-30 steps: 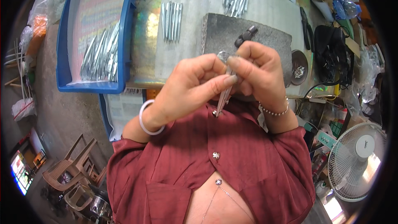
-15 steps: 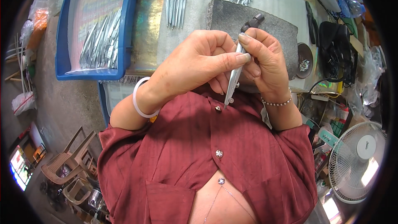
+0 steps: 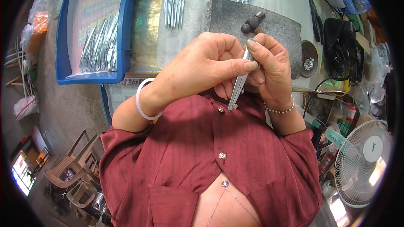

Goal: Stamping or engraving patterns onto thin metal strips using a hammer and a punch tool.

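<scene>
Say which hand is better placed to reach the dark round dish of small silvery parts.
Probably the right hand: it is nearer the dish, while the left hand lies farther away. Both touch the slim silver metal piece.

Shiny metal tool; rough stone slab; plastic tray

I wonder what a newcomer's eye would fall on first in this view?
Probably the dark red shirt, filling the lower middle. Just above it, the left hand and right hand hold a slim metal piece between them. At upper left, a blue tray carrying shiny metal strips stands out too.
</scene>
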Tool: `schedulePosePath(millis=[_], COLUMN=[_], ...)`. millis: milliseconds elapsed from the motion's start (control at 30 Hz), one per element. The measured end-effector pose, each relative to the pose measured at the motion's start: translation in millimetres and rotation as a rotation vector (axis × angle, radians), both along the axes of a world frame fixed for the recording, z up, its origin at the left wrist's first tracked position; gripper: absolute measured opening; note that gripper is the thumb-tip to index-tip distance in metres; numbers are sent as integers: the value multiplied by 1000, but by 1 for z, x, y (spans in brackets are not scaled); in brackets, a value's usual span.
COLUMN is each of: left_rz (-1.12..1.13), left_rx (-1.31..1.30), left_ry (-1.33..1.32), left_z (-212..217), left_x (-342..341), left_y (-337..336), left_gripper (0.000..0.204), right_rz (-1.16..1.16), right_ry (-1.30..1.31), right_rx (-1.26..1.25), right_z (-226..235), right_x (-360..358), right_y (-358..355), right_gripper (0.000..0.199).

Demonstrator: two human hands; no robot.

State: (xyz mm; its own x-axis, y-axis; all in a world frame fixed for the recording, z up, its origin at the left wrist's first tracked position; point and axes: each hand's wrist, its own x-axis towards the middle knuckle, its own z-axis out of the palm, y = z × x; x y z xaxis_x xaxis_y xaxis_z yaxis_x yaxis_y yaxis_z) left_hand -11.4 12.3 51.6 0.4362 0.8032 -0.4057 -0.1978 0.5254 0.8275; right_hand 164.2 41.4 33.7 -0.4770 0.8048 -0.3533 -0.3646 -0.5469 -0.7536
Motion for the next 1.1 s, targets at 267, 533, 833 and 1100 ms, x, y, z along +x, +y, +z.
schedulePosePath(millis=[267, 533, 833, 1100], left_rz=[-64, -118, -161, 375], left_rx=[52, 39, 59, 436], left_ry=[49, 142, 201, 183], left_z=[6, 5, 14, 16], left_x=[3, 9, 16, 5], left_y=[12, 32, 53, 37], left_gripper=[24, 27, 26, 10], right_rz=[-63, -96, -99, -140], right_ry=[-61, -64, -44, -394], right_rx=[68, 65, 78, 549], right_z=[-1, -3, -2, 20], right_x=[2, 8, 18, 61], right_y=[3, 14, 28, 139], right_gripper=[15, 16, 16, 21])
